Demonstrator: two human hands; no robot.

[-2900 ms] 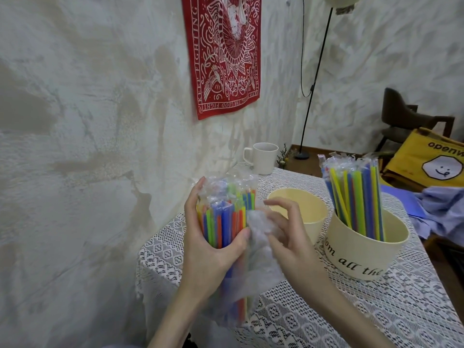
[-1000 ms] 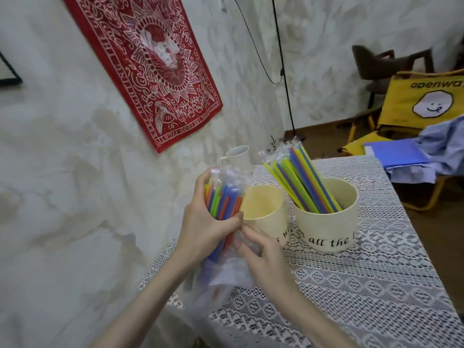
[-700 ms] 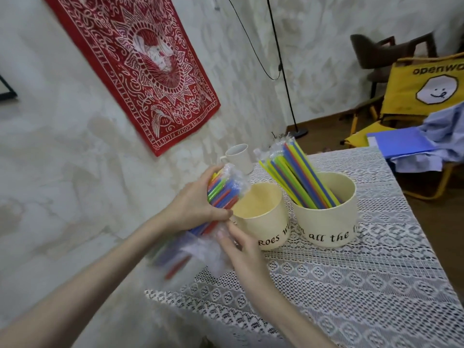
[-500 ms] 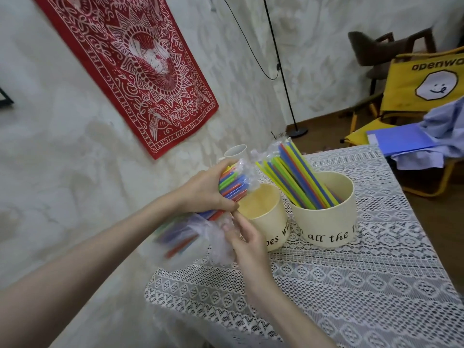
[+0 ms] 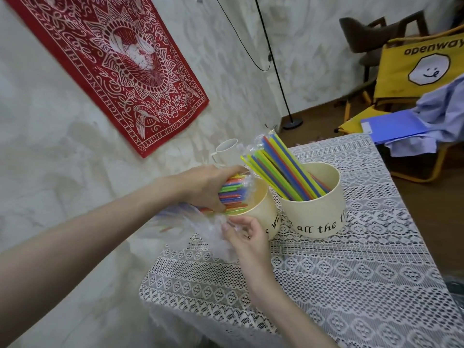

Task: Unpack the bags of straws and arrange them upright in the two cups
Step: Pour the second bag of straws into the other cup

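The left hand (image 5: 208, 188) is curled round a bundle of coloured straws (image 5: 232, 194), and that bundle now lies almost level with its free ends poking over the rim of the near cup (image 5: 263, 212). A second ago the same bundle stood upright in that hand, short of the cup; half a second ago it was already tipping toward the opening. Just below and toward the person from the left hand, the right hand (image 5: 247, 237) pinches the clear plastic bag (image 5: 213, 234) between thumb and fingertips, and the film has bunched up behind the straws rather than covering their tips. Judging by this, the bag is being drawn off the tail of the bundle while its head is fed into the cup, so the unpacking of this bag looks nearly done.

Beyond the left hand, to its right, the far cup (image 5: 316, 214) already holds its own straws (image 5: 283, 169), leaning and with a scrap of wrapper at their tops. Both cups stand touching on the lace-covered bench (image 5: 351, 285). A white mug (image 5: 226, 151) sits behind the left hand. What remains, most likely, is freeing the bag completely and tipping the bundle up so it stands.
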